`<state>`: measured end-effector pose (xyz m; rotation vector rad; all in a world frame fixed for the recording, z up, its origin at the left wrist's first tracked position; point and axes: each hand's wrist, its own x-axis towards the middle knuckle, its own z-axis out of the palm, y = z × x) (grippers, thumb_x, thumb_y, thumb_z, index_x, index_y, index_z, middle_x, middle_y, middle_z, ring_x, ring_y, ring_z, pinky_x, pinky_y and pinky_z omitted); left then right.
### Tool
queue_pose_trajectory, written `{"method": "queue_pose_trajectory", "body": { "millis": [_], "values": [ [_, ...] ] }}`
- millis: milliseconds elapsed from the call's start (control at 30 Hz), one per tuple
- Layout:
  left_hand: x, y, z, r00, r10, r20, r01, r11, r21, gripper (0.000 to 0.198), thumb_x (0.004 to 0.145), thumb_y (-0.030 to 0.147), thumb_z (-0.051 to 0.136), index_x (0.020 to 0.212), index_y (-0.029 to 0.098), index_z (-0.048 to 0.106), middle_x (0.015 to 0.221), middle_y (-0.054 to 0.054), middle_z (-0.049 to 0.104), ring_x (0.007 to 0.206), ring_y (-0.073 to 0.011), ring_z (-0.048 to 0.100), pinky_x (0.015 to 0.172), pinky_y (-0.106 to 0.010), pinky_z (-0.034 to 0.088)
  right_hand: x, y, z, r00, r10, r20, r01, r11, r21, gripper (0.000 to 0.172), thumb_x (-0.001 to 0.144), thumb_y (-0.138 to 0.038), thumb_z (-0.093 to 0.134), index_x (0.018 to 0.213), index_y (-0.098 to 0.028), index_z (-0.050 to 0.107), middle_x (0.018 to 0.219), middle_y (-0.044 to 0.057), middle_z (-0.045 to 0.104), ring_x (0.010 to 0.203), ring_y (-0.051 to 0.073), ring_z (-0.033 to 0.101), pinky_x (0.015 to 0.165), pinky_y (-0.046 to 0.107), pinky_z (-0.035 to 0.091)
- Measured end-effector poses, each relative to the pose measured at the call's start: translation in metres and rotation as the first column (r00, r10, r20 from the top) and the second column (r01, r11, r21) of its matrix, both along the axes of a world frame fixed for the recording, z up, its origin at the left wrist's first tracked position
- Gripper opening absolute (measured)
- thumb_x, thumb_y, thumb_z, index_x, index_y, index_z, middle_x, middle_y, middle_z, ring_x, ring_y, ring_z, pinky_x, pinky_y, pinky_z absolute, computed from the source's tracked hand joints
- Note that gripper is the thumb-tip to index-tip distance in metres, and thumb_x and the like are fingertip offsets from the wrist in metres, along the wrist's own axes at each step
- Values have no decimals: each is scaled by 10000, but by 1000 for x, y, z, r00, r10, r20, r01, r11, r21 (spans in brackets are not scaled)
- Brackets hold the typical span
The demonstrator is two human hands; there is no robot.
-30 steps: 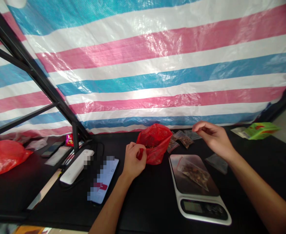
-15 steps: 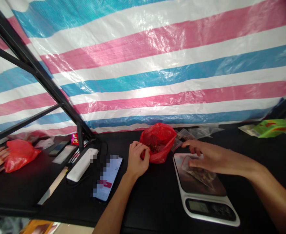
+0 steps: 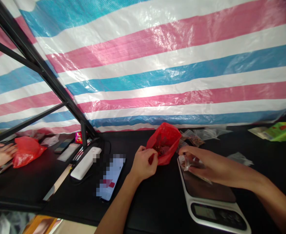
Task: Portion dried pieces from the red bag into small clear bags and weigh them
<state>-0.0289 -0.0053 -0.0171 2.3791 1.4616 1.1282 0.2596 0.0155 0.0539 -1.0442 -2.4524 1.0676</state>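
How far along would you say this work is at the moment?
Done: a clear bag of brown pieces lies filled beside the red plastic bag. In hand: the right hand holds a small clear bag over the digital kitchen scale, while the left hand grips the red plastic bag. Left: dark pieces remain in it, and a flat clear bag lies right of the scale.

Makeshift work stall, striped tarpaulin wall point(image 3: 172, 74), black metal frame point(image 3: 35, 65), black table point(image 3: 157, 211), digital scale point(image 3: 211, 195), small plastic bags point(image 3: 211, 133)
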Motion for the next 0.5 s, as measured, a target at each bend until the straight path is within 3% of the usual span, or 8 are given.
{"method": "queue_pose_trajectory", "body": {
  "millis": [100,200,300,367,500],
  "values": [
    [4,-2,1,992,-107,-70,108,994,12,122,879,125,586,824,221,637,802,-3,753,675,-161,647,784,-371,435,-16,5,-5,990,-24,-139,30,999,41,426,986,-392,619,1392,-276,558,1160,56,724,1003,242,686,897,344,545],
    [5,-3,1,987,-132,-89,135,990,34,116,851,119,601,786,214,613,767,-2,732,654,-157,632,771,-369,433,-42,13,-10,972,-70,-226,98,989,113,449,994,-346,593,1434,-281,531,1282,77,705,1093,249,689,950,366,555],
    [3,-2,1,994,-86,-69,91,994,65,124,862,108,582,801,211,610,765,-6,722,658,-158,633,759,-369,429,-69,24,-13,993,-31,-115,64,954,294,466,946,-203,565,1408,-273,577,1311,87,707,1099,258,703,985,390,540],
    [0,-1,1,997,-55,-52,60,994,90,131,876,106,564,811,211,608,767,-11,717,671,-163,640,759,-370,429,-81,32,-15,999,-38,6,32,914,403,482,949,-199,550,1427,-246,585,1306,120,711,1110,294,705,989,425,531],
    [-3,2,-2,1000,-18,-26,20,994,111,136,885,114,555,799,212,593,764,-11,707,671,-164,636,754,-367,432,-95,46,-23,996,-17,93,-22,915,402,639,982,-221,533,1609,-236,411,1290,152,699,1098,317,709,962,441,531]
  ]
}}
